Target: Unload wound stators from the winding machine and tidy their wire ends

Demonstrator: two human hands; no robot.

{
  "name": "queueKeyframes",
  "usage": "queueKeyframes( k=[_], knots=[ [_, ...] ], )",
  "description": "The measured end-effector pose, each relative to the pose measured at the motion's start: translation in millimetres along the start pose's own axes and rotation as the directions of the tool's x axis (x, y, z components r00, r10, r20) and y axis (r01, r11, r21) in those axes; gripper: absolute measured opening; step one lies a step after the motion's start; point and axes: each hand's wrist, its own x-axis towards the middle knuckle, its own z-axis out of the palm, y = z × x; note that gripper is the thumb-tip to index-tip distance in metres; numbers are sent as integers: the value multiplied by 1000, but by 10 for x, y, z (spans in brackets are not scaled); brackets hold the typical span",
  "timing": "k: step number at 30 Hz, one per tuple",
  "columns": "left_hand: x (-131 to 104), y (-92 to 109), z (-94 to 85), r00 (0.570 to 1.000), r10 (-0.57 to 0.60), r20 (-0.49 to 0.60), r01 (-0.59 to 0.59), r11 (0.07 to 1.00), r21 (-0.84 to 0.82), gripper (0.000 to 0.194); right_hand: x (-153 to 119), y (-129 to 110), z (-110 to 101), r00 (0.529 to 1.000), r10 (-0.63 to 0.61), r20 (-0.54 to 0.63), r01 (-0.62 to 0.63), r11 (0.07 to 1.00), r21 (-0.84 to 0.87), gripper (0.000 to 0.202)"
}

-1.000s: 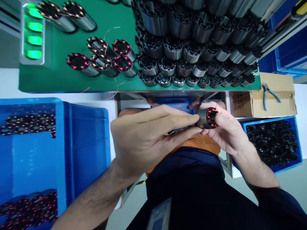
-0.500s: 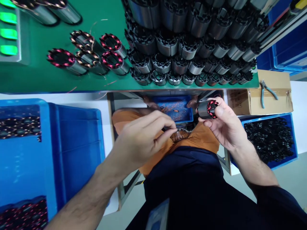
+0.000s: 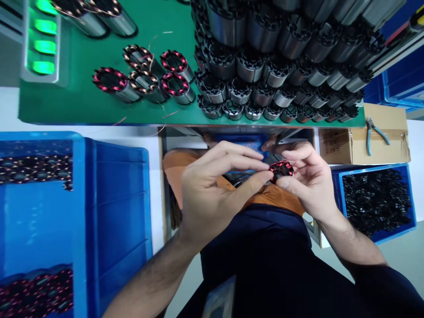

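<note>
A cylindrical motor core with red windings (image 3: 281, 171) is held over my lap, its wound end turned up toward the camera. My right hand (image 3: 306, 181) grips it from the right, thumb on the near rim. On its left side, the fingertips and thumb of my left hand (image 3: 225, 183) come together at the rim, pinching at the red wire there. Wound cores with red (image 3: 175, 84) and copper-coloured windings (image 3: 144, 81) stand on the green table (image 3: 79, 106). Rows of cores without visible windings (image 3: 250, 64) stand to their right.
Blue bins (image 3: 115, 190) with wound cores are at left. At right are a cardboard box (image 3: 380, 150) with pliers (image 3: 372, 134) on it and a blue bin (image 3: 412, 221) of black parts. Under the table sits a blue tray (image 3: 245, 140).
My left hand has moved right to meet the core in my right hand. The core has tilted so its wound end faces up more. The view has shifted slightly left.
</note>
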Motion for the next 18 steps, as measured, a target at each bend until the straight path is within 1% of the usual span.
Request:
queueKeyframes(
  k=[1, 3, 5, 6, 8, 10, 12, 16, 18],
  knots=[
    [-16, -19, 16, 999, -29, 18, 29, 999, -20, 4, -4, 11, -1, 1000, 5, -7, -5, 1000, -4, 40],
    [-67, -104, 38, 991, -96, 95, 105, 989, -99, 7, -17, 42, -24, 1000, 26, 3, -26, 1000, 16, 39],
    [-128, -238, 52, 965, -182, 190, 217, 960, -179, 13, -36, 76, -68, 998, 55, 40, -58, 996, 67, 37],
    [-157, -314, 57, 949, -230, 215, 274, 939, -206, 15, -46, 88, -93, 996, 67, 65, -73, 993, 96, 36],
    [-196, -448, 56, 924, -320, 208, 366, 899, -240, 18, -62, 98, -135, 990, 83, 114, -99, 986, 137, 38],
    [-200, -510, 33, 915, -371, 161, 402, 879, -257, 18, -67, 90, -152, 985, 90, 151, -112, 983, 147, 43],
    [-164, -472, -7, 925, -349, 149, 378, 887, -267, 14, -61, 75, -136, 982, 94, 165, -118, 983, 138, 46],
    [-51, -237, -79, 956, -203, 213, 260, 921, -289, 10, -37, 68, -51, 981, 112, 156, -128, 987, 99, 47],
    [-33, -162, -82, 959, -171, 226, 230, 935, -271, 6, -32, 81, -31, 980, 125, 152, -137, 988, 70, 48]
  ],
)
